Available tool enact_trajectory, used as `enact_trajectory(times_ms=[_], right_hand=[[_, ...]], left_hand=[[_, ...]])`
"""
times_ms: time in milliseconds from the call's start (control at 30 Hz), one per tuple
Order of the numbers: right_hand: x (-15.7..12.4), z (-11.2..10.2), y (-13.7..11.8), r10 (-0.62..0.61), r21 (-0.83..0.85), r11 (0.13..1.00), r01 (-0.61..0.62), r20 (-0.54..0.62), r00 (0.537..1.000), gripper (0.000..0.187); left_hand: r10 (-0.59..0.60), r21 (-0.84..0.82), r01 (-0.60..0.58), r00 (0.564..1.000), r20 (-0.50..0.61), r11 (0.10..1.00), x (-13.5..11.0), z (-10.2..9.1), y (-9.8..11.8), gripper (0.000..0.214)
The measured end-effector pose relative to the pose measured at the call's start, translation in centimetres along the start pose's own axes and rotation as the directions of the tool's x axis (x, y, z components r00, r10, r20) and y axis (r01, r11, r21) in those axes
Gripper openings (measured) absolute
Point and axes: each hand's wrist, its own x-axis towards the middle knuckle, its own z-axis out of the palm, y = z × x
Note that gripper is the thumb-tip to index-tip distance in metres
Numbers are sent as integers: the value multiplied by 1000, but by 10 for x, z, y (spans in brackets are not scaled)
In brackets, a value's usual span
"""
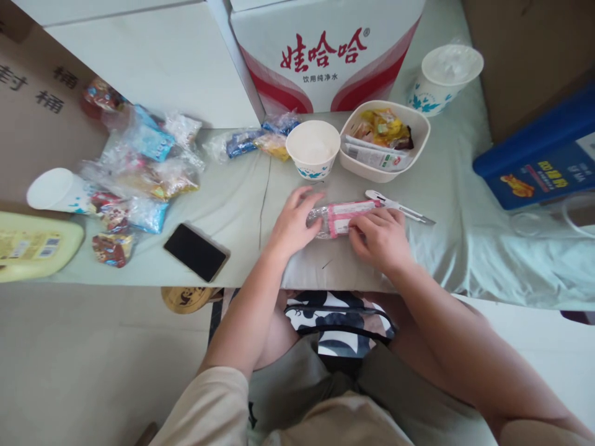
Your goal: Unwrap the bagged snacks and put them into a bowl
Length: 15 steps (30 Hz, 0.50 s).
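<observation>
A clear plastic packet with a pink-and-white label [340, 217] lies on the cloth-covered table in front of me. My left hand [295, 224] curves round its left end, thumb and fingers on either side of the clear wrap. Over the right part of the packet, my right hand [382, 238] has its fingers bent and pressed on the label. What is inside the packet I cannot make out. Just beyond my right hand lies a white utility knife [400, 205], its blade pointing right. A white paper cup [313, 152] stands behind the packet.
A white tub [418, 162] holds yellow packets. Another paper cup [446, 77] stands behind it, stuffed with plastic. A phone [196, 251], a tipped cup [60, 189] and a heap of wrapped snacks [149, 176] lie leftward. A white-and-red carton [325, 56] stands behind; a blue box [539, 161] rightward.
</observation>
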Motion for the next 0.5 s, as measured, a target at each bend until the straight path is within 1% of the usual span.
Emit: enact_trajectory(times_ms=[33,67,133,167,200,267,333,367,433,500], right_hand=[[0,1,1,25,-25,999,-24,11,1000,18],[0,1,3,48,-46,998,-47,16,999,18],[0,1,5,72,-68,995,-70,16,997,19],[0,1,6,75,-71,995,-73,16,997,19],[0,1,6,74,-70,995,-73,17,997,19],[-1,1,6,70,-63,996,-68,24,997,18],[-1,2,6,70,-54,996,-69,28,997,18],[-1,3,6,66,-48,997,-64,30,997,17],[0,3,6,45,-31,999,-44,34,998,17],[1,3,7,11,-2,1000,-10,34,999,17]], left_hand=[[12,25,-12,1000,24,1000,0,1,0,43],[14,53,-17,998,60,998,0,1,-1,37],[-5,106,-8,993,118,994,1,2,-1,21],[-17,119,2,991,131,993,1,2,-1,18],[-23,120,8,991,129,993,1,2,0,19],[-5,95,-5,995,102,995,1,3,2,32],[59,77,-68,992,109,995,1,4,4,43],[95,79,-106,987,131,991,1,5,6,42],[141,83,-161,969,202,984,2,9,9,31],[131,58,-151,956,263,987,3,12,11,17]])
